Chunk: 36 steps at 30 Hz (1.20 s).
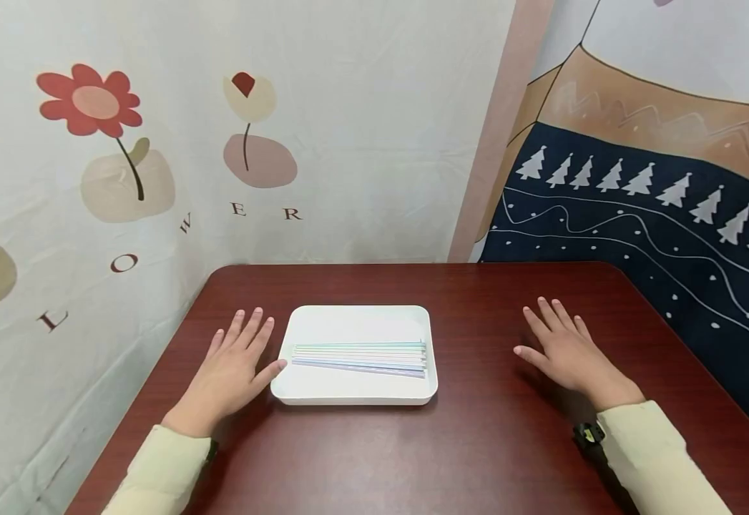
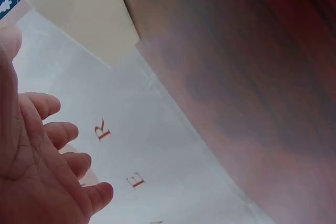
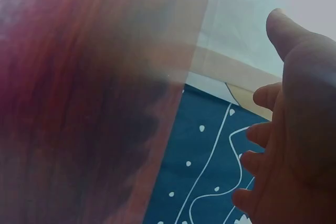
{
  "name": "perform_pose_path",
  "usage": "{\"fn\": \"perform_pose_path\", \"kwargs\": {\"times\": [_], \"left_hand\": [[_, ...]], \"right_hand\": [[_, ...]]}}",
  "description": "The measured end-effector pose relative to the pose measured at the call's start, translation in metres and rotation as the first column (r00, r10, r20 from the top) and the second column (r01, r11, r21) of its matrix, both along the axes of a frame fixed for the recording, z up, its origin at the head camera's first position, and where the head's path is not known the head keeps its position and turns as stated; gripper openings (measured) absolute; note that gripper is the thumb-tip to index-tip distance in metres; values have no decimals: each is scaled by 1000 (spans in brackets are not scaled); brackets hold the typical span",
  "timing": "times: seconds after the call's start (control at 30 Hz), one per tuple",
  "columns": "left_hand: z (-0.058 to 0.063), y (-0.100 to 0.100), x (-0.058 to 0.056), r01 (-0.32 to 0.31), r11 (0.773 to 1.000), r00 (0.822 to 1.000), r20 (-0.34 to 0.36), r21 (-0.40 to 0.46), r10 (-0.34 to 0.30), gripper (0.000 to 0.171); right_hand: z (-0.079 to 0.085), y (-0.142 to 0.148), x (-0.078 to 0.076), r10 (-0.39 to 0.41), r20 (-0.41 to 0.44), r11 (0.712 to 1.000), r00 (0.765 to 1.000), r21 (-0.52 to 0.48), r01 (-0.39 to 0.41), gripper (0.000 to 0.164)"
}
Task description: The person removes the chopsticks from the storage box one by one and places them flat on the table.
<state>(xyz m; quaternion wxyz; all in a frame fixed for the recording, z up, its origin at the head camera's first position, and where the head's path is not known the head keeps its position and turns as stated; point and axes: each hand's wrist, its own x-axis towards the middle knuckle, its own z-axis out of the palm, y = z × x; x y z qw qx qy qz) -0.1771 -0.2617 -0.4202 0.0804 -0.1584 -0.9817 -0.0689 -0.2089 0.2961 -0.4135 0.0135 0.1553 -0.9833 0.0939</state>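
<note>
A white tray [image 1: 355,325] lies on the dark red-brown table, left of centre in the head view. Inside it rests a loose bundle of thin pastel straws or sticks [image 1: 361,357], side by side; their exact kind is hard to tell. At the tray's left side is my left hand [image 1: 229,372], palm down with fingers spread, its thumb tip by the rim. Well to the right of the tray, my right hand [image 1: 564,354] hovers with spread fingers and holds nothing. Both wrist views show bare palms with nothing in them.
The wooden table [image 1: 477,458] has rounded far corners. Behind it hangs a pale cloth [image 1: 374,143] printed with flowers and letters. On the right is a dark blue cloth [image 1: 580,214] with white trees. A wristband [image 1: 588,433] sits at my right cuff.
</note>
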Motion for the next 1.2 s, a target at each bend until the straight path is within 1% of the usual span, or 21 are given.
{"fn": "perform_pose_path", "kwargs": {"times": [0.17, 0.43, 0.63, 0.73, 0.8, 0.93, 1.03, 1.2], "left_hand": [[-4, 6, 1, 7, 1000, 1000, 29, 0, -7, 86], [-10, 14, 3, 34, 999, 999, 40, -12, -33, 92], [-12, 19, 3, 50, 998, 997, 56, -28, -48, 94], [-12, 21, 5, 52, 998, 996, 76, -28, -50, 95], [-13, 22, 6, 50, 998, 995, 94, -27, -47, 95], [-15, 24, 9, 40, 999, 992, 118, -22, -37, 97], [-15, 26, 10, 37, 999, 991, 132, -15, -34, 98], [-15, 30, 10, 42, 999, 988, 147, -6, -40, 99]], "right_hand": [[3, -3, -5, 20, -2, 1000, 1000, -2, -20, 86], [10, -20, -16, 70, 7, 998, 998, 3, -70, 87], [16, -48, -28, 138, -9, 990, 990, 15, -137, 81], [18, -63, -35, 170, -17, 985, 985, 27, -169, 81], [20, -73, -39, 191, -20, 981, 981, 36, -190, 81], [24, -91, -45, 239, -24, 971, 971, 23, -238, 80], [28, -104, -49, 259, -19, 966, 966, 21, -258, 79], [33, -121, -53, 285, -10, 958, 958, 47, -284, 77]]}}
